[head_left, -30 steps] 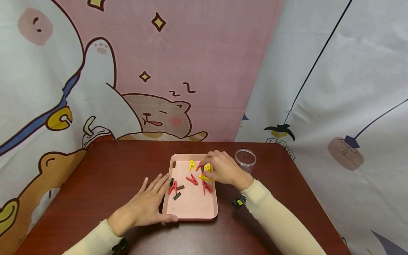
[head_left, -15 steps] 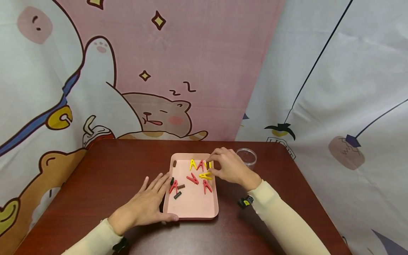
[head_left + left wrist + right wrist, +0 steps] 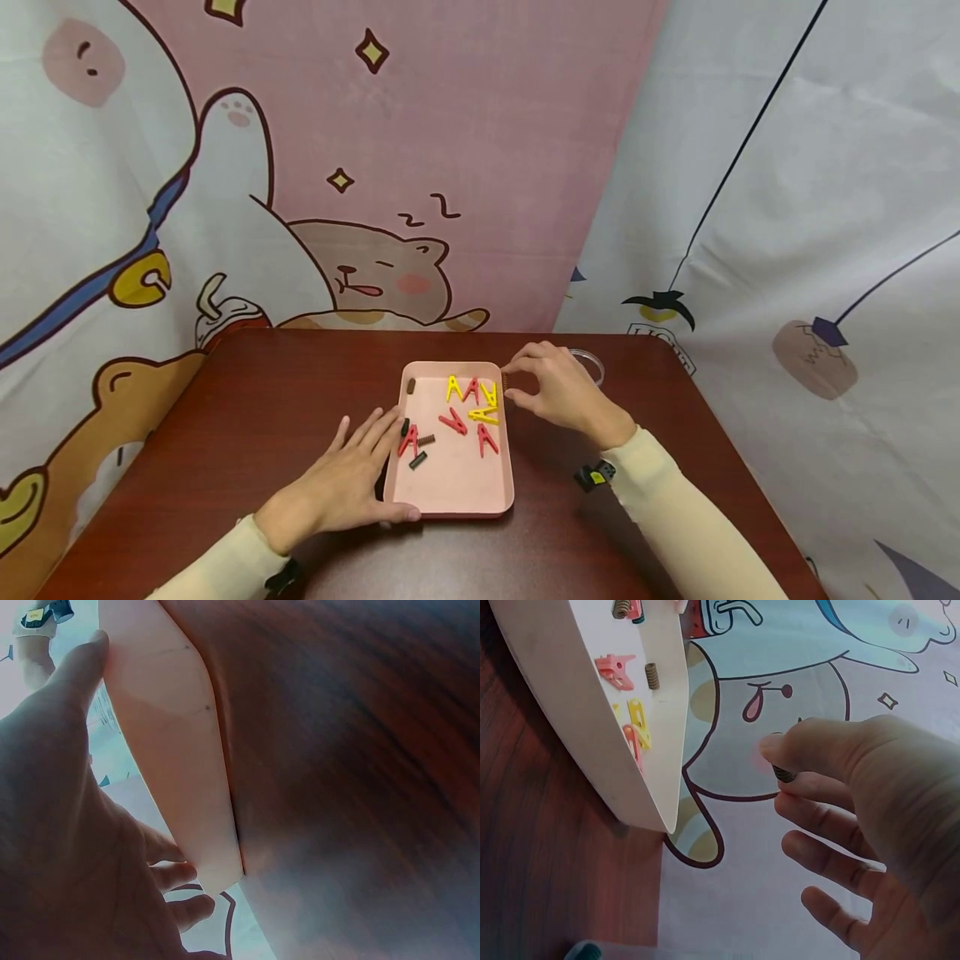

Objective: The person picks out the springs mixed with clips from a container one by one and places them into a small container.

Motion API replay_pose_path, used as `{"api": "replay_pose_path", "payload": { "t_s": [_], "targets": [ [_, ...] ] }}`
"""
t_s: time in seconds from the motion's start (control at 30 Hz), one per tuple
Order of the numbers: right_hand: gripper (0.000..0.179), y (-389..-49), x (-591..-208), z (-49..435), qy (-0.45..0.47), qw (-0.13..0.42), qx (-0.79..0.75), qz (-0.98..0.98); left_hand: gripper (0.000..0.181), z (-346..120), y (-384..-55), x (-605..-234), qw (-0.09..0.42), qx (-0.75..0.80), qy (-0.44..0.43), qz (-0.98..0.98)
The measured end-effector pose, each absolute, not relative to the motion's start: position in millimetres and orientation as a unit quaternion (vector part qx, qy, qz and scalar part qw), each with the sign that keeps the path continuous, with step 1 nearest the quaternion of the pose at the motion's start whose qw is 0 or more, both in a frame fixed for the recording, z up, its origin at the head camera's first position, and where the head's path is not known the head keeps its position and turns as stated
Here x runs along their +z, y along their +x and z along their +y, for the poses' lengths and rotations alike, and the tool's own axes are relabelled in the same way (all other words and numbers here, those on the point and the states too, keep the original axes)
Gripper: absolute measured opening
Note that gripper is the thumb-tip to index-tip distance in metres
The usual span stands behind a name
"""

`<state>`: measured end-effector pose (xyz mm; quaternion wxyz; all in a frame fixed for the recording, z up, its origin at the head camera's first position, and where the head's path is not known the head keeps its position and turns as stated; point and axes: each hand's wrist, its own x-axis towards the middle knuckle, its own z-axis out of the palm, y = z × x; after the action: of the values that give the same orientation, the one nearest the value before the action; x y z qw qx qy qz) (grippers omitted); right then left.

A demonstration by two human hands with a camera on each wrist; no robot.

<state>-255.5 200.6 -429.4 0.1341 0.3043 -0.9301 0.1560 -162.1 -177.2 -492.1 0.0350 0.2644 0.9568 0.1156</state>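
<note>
Between thumb and index finger, my right hand [image 3: 564, 387] pinches a small brown coil spring [image 3: 783, 773], just outside the right rim of a pink tray [image 3: 461, 492]. My left hand [image 3: 341, 479] rests along the tray's left side, fingers straight, thumb on the near rim. Inside the tray lie several red clips, one [image 3: 453, 422] near the middle, and several yellow clips, one [image 3: 483, 415] by the right wall. A brown spring [image 3: 426, 440] and a dark green spring [image 3: 417, 460] lie at the left; another brown spring [image 3: 411, 386] sits in the far left corner.
A clear round container [image 3: 592, 365] stands behind the right hand, partly hidden by it. In the right wrist view, a dark green coil [image 3: 590, 951] shows at the container's edge. The dark wooden table [image 3: 300, 383] ends at a printed cloth backdrop [image 3: 487, 167].
My right hand has lifted the brown spring from the tray's far right part and carried it right, past the rim toward the clear container. The left hand stays put.
</note>
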Motion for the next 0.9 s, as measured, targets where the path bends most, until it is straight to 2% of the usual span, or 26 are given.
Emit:
{"api": "replay_pose_path", "payload": {
  "t_s": [0.9],
  "targets": [
    [0.034,-256,-428,253,0.237,0.157,0.214,-0.935,0.145,-177,-163,-492,0.046,0.111,0.263,0.957]
  ]
}}
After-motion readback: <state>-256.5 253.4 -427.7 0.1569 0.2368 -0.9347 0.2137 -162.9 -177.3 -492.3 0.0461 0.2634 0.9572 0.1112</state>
